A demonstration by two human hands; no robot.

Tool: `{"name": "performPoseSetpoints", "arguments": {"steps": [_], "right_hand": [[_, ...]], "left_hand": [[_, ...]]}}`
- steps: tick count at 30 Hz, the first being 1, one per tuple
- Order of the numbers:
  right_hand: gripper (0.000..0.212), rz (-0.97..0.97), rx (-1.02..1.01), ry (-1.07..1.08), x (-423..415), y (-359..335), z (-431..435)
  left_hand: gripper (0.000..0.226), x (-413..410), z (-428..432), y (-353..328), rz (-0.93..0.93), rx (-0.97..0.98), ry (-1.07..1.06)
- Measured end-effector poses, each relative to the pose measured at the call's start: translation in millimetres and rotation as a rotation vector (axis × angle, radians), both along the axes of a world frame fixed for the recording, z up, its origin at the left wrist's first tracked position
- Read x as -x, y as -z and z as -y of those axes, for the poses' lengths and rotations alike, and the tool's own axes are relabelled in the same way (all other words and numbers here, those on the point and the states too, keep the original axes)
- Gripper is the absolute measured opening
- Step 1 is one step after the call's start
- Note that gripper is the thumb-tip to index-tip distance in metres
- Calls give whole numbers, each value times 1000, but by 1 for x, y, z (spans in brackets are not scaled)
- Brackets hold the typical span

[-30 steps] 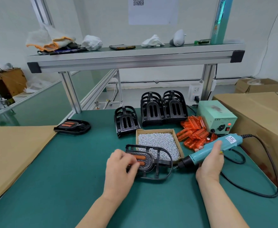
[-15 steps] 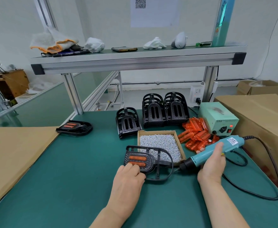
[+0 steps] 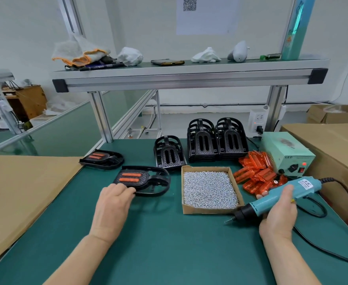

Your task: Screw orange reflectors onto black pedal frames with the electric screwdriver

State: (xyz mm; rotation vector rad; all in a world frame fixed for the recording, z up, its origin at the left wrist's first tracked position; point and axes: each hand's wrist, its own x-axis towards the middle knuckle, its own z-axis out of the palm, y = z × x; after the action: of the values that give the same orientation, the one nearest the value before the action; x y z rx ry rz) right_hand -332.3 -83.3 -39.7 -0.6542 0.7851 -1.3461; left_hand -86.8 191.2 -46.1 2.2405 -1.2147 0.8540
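Left of the screw box (image 3: 208,211), the left hand (image 3: 112,204) pressed relaxed fingers on the pedal frame (image 3: 146,177); rightward, the right hand (image 3: 280,215) clasped the screwdriver (image 3: 276,195).

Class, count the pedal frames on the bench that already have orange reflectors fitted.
2. One fitted frame lies at the left hand's fingertips; the second fitted frame beyond it, beside the cardboard sheet. Lower stacked frames are hidden.
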Motion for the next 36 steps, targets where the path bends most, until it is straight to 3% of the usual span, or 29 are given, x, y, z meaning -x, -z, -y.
{"name": "performPoseSetpoints", "arguments": {"steps": [3, 7, 16, 20, 21, 22, 24, 26, 29, 32, 36], "right_hand": [[23, 23, -14, -19, 0, 0, -1], [23, 75, -64, -39, 0, -3, -3], [36, -15, -155, -129, -43, -28, -26], [16, 27, -242, -164, -59, -35, -38], [17, -72, -202, -184, -62, -33, -40], [37, -179, -195, -245, -68, -28, -40], [84, -203, -282, -260, -82, -20, -32], [102, -266, -292, -271, -84, -22, -30], [104, -383, -261, -295, -83, -22, -33], [95, -848, 11, -346, -85, -24, -48], [62, -808, 120, -413, -95, -20, -56]], "left_hand": [[5, -35, -9, -4, -4, 28, -85], [17, -77, -17, -13, -37, 57, -150], [14, -135, -20, -23, -134, 43, -260], [12, -152, -18, -21, -179, 52, -288], [12, -156, -18, -20, -193, 53, -299], [11, -159, -18, -19, -209, 54, -312], [10, -166, -18, -14, -245, 68, -340], [9, -172, -20, -8, -284, 91, -371], [11, -180, -21, -1, -334, 108, -426], [14, -189, -23, 2, -365, 93, -457], [17, -197, -24, 6, -373, 16, -481]]}}
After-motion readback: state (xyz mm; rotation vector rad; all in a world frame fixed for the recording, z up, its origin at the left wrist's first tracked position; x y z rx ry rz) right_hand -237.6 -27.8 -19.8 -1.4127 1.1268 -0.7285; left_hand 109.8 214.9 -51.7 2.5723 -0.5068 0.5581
